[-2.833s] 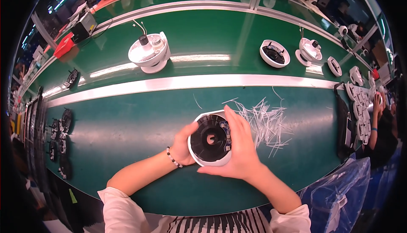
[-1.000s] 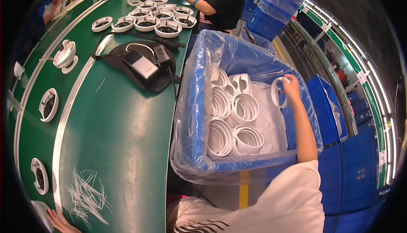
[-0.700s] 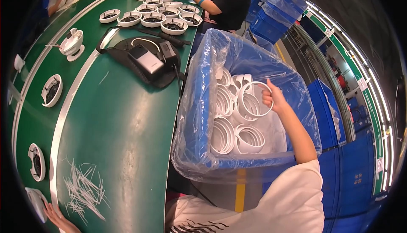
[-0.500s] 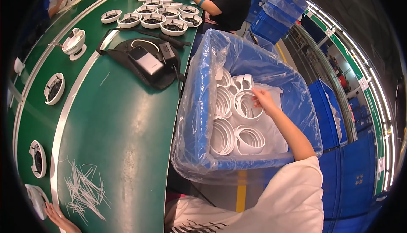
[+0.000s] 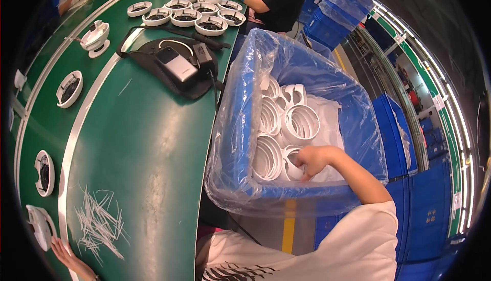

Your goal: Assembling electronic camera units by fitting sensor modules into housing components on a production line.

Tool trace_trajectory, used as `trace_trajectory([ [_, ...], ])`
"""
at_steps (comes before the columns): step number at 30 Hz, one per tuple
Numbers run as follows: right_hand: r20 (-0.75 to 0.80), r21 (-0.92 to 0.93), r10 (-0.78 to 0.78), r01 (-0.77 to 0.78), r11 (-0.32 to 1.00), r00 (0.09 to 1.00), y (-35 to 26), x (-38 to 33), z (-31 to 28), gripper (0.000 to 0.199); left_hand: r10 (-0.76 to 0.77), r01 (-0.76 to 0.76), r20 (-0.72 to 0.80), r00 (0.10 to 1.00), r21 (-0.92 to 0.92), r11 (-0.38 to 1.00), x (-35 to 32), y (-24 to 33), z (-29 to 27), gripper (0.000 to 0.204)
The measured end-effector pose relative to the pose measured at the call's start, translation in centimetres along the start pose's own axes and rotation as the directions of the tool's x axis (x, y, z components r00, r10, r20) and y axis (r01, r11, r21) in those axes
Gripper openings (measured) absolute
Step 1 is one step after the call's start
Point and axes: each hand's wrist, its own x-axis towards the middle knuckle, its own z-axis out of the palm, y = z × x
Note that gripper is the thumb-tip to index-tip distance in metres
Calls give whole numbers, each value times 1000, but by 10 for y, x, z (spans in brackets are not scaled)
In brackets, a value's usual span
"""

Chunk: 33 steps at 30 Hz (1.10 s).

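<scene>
Your right hand [image 5: 310,159] is down in the blue bin [image 5: 240,127], fingers curled onto a white ring [image 5: 292,164] at the near end of the stack, though whether they've closed on it you cannot tell; the ring lies flat just left of your palm, while your left hand [image 5: 69,258] rests open, holding nothing, far off on the green belt [image 5: 153,143]

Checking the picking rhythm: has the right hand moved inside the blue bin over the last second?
Yes. The right hand has come down from the bin's far right side to the white rings at its near end.
</scene>
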Motion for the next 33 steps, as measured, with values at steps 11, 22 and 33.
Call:
trace_trajectory([
  [11,-3,631,235,-180,754,972,18,49,70,56,-24,24,0,1000,-32,999,-14,12,6,48],
  [22,-243,350,326,-232,908,913,17,30,64,59,8,-3,113,994,-47,999,-17,15,-2,54],
  [33,-191,420,335,-232,878,922,-4,-42,1,52,-10,22,174,985,-64,998,-6,17,-5,51],
])
